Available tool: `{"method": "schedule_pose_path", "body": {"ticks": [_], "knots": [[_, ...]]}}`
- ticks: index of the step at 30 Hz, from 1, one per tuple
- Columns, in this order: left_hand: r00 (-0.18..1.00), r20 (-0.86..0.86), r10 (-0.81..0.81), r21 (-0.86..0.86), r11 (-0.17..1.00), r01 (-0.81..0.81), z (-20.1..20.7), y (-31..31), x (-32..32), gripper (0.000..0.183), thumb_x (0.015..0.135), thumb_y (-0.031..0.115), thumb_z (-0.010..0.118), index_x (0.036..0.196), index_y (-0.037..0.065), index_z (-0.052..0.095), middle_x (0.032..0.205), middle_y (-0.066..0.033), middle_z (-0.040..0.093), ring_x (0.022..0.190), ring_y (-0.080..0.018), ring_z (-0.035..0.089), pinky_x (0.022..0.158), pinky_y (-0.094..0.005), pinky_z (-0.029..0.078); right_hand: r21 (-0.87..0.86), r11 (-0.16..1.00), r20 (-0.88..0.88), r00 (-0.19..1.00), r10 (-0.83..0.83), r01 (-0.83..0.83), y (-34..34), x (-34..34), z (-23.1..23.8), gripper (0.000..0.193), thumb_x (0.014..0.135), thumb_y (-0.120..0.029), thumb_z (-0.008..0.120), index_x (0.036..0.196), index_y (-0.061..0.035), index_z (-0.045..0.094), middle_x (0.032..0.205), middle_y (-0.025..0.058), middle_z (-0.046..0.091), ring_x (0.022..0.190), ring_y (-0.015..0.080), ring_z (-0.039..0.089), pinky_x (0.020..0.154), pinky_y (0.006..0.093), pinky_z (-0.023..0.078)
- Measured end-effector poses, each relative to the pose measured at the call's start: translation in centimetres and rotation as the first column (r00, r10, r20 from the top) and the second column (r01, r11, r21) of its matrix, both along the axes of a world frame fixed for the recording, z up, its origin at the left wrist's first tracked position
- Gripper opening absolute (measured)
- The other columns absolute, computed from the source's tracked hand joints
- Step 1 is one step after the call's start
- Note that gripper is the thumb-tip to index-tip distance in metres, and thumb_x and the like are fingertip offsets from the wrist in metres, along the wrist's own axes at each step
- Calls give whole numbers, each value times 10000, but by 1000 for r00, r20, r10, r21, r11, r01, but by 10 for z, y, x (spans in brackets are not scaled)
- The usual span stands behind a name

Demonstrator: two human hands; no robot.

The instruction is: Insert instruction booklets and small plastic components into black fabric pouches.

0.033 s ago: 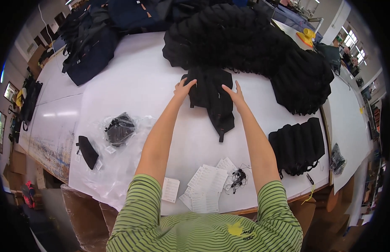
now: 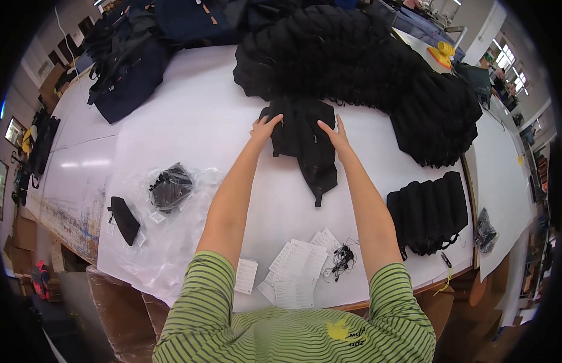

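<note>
Several black fabric pouches (image 2: 293,130) lie in a loose bunch on the white table, and both my hands are at their sides. My left hand (image 2: 267,128) grips the left side of the bunch, its thumb on top and its fingers partly hidden by the cloth. Against the right side, my right hand (image 2: 335,134) presses with the thumb on the fabric and a finger stretched along the edge. One pouch slants toward me with its tabbed end (image 2: 318,198) on the table. Just beyond stands a long curved row of black pouches (image 2: 329,54), packed tightly together.
Printed white cards (image 2: 296,272) and a tangle of black cords (image 2: 343,259) lie near me. A shorter row of pouches (image 2: 429,212) and small snips (image 2: 446,259) are at right. Clear plastic bags (image 2: 172,187), a single pouch (image 2: 124,221) and dark blue bags (image 2: 132,85) are at left.
</note>
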State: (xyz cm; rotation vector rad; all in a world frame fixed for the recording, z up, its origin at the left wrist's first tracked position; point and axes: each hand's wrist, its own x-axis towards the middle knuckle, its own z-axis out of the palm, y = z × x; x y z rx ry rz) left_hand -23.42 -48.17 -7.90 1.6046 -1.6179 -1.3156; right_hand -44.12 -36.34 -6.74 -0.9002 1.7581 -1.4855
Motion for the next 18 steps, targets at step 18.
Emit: {"method": "schedule_pose_path", "body": {"ticks": [18], "knots": [[999, -10, -53, -367, 929, 46, 13, 165, 119, 493, 757, 408, 703, 1125, 82, 656, 1303, -138, 481, 1131, -295, 443, 967, -356, 373, 172, 984, -757, 645, 103, 44, 109, 86, -5, 669, 724, -516, 711, 1200, -62, 591, 1401, 105, 418, 1230, 358, 411, 1014, 452, 337]]}}
